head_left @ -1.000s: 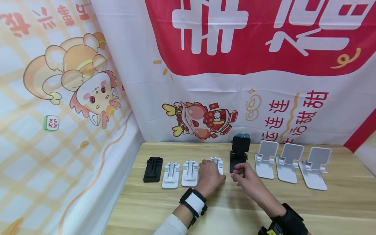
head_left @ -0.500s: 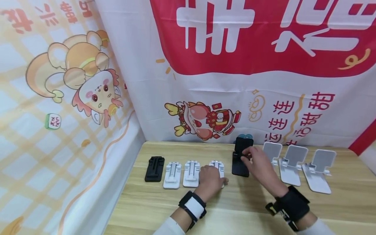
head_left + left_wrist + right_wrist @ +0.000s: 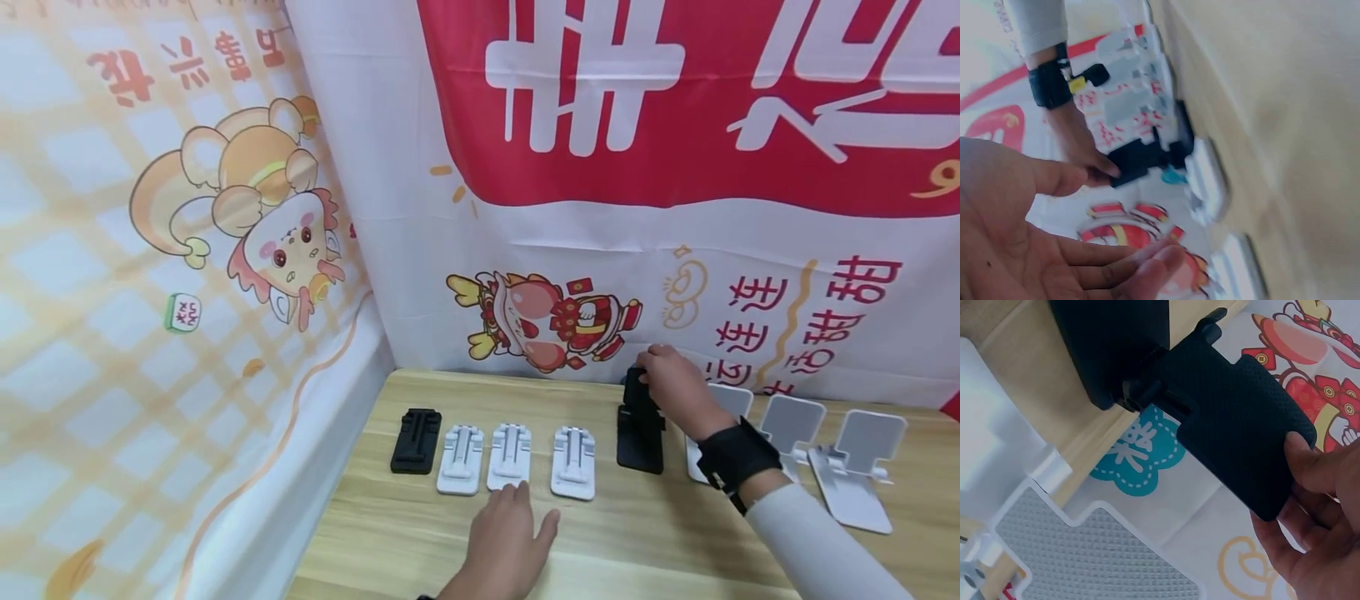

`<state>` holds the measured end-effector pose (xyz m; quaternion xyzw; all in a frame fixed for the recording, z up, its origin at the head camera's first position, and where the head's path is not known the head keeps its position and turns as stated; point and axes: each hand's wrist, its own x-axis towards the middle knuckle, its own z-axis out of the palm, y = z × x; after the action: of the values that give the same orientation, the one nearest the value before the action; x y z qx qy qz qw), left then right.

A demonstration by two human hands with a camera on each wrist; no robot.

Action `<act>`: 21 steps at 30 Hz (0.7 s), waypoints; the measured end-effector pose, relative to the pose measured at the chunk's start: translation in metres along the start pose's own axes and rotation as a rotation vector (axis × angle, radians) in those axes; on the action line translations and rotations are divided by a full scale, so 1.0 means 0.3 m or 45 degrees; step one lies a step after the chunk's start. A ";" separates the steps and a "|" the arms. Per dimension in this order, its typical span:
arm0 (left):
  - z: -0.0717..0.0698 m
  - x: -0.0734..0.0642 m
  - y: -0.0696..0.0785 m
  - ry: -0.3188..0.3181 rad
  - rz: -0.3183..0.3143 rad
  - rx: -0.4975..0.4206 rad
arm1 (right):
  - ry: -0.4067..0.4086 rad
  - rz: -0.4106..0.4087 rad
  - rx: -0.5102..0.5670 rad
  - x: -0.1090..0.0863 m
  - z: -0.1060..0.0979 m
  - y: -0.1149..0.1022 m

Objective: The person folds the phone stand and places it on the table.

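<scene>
My right hand (image 3: 678,390) pinches the top edge of the raised plate of a black phone stand (image 3: 640,442), thumb on one face and fingers behind, as the right wrist view shows. The stand's base lies flat on the table. My left hand (image 3: 504,542) is held apart from the stands with fingers extended, just in front of a folded white phone stand (image 3: 510,457). Nothing is in its grasp in the left wrist view. Another folded white stand (image 3: 573,463) lies between that one and the black stand.
To the left lie one more folded white stand (image 3: 461,460) and a folded black stand (image 3: 416,441). Unfolded white stands, one at the far right (image 3: 858,467), stand in a row beyond my right arm. A printed cloth (image 3: 420,250) hangs behind the wooden table (image 3: 630,542).
My left hand has let go of the folded white stand and drawn back toward me. My right hand has reached the black stand and moved up to its top edge.
</scene>
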<state>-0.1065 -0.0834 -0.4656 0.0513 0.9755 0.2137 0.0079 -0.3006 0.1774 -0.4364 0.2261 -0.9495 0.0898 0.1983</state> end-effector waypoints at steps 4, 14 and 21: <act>0.003 -0.010 -0.043 0.068 -0.038 -0.012 | -0.017 0.044 0.007 -0.012 0.010 0.022; -0.002 0.034 -0.003 0.110 0.026 -0.307 | 0.074 0.010 0.052 -0.042 -0.108 -0.030; -0.009 0.087 0.054 -0.034 0.023 -0.911 | 0.240 -0.166 0.175 -0.082 -0.315 -0.214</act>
<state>-0.1311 -0.0670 -0.4563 0.0565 0.8382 0.5412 0.0361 -0.2188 0.1551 -0.3560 0.2911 -0.9015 0.1623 0.2761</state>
